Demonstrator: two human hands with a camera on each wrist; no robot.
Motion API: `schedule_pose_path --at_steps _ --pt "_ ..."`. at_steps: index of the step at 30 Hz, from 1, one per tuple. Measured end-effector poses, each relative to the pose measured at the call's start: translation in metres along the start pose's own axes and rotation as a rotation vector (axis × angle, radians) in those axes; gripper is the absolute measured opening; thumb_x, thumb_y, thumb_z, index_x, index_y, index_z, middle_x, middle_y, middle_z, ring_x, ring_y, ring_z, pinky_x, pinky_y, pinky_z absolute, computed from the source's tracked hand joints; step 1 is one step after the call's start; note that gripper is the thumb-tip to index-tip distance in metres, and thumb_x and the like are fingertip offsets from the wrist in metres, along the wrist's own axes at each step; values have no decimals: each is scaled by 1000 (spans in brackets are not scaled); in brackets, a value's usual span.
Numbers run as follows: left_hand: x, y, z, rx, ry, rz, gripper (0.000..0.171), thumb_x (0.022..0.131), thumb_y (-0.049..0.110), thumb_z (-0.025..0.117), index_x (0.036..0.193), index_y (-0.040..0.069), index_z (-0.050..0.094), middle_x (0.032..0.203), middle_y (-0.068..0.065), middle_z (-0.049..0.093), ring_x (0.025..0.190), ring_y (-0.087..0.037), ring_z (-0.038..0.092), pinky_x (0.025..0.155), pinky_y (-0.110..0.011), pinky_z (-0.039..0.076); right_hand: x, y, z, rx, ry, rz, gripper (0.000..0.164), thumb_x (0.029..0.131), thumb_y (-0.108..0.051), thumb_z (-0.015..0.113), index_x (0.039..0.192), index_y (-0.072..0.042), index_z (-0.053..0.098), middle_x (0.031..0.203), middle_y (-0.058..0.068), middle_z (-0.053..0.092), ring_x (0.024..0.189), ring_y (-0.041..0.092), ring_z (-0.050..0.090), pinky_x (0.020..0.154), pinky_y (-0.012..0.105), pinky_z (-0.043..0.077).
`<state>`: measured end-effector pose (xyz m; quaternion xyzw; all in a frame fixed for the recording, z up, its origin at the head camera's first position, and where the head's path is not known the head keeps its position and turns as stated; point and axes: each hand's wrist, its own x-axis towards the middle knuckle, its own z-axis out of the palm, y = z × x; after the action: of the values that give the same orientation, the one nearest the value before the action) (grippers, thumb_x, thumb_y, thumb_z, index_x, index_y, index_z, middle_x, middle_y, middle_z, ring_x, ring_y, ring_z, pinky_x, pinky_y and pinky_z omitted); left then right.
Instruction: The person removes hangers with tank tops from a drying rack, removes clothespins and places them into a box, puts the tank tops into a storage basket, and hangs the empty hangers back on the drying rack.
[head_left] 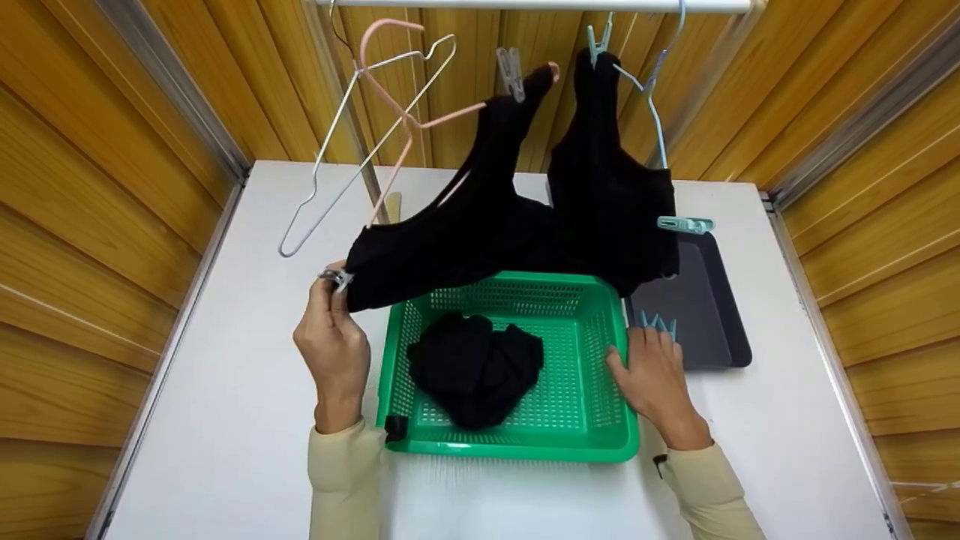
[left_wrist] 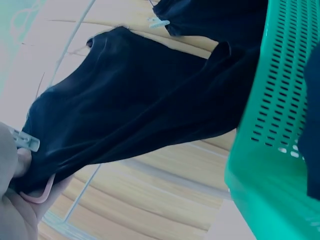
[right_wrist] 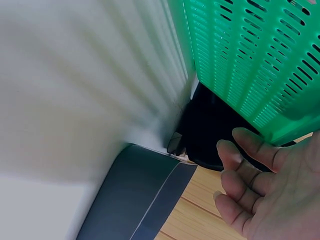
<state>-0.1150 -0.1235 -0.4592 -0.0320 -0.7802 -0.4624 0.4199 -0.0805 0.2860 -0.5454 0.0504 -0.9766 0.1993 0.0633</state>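
A black sleeveless garment (head_left: 465,232) hangs tilted on a pink hanger (head_left: 390,97), with a grey clothespin (head_left: 511,73) on its far shoulder. At the near shoulder, my left hand (head_left: 334,352) pinches another grey clothespin (left_wrist: 26,141); in the left wrist view the fingers lie close round the cloth and the pink hanger end. My right hand (head_left: 656,379) is at the right rim of a green basket (head_left: 517,451), fingers loosely bent, nothing held in the right wrist view. A bunched black cloth (head_left: 476,371) lies in the basket.
A second black garment (head_left: 615,180) hangs on a blue hanger (head_left: 652,82) with light-blue clothespins (head_left: 686,224). A bare white hanger (head_left: 319,176) is on the rail (head_left: 540,4). Right of the basket is a dark tray (head_left: 712,300), blue clothespins (head_left: 658,322) by its near-left corner.
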Motion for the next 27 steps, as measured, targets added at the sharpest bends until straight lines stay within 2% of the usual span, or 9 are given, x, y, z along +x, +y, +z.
schedule_pose_path --at_steps 7,12,19,27 --pt "-4 -8 -9 28 -31 -15 20 106 -10 55 121 -13 67 119 -21 74 116 -35 70 99 -21 51 0 0 0 -5 -14 8 41 106 -26 57 120 13 60 105 24 57 90 39 43 77 53 36" --pt "-6 -13 -13 1 -62 -33 22 107 -10 53 123 -11 68 123 -17 74 122 -31 68 104 -25 50 1 0 0 1 -24 19 38 106 -25 56 117 11 60 101 22 55 88 38 41 78 52 35" --pt "-8 -27 -23 -80 -114 -92 23 106 -11 52 120 -10 69 122 -14 74 124 -23 67 105 -28 51 1 0 0 3 -29 21 40 106 -26 55 119 12 60 103 23 55 90 39 42 79 53 35" --pt "-15 -47 -33 -113 -162 -114 23 104 -15 53 118 -9 70 119 -17 74 123 -16 66 103 -24 49 0 1 0 12 -35 22 42 107 -27 55 121 12 59 107 25 56 91 39 42 79 53 35"
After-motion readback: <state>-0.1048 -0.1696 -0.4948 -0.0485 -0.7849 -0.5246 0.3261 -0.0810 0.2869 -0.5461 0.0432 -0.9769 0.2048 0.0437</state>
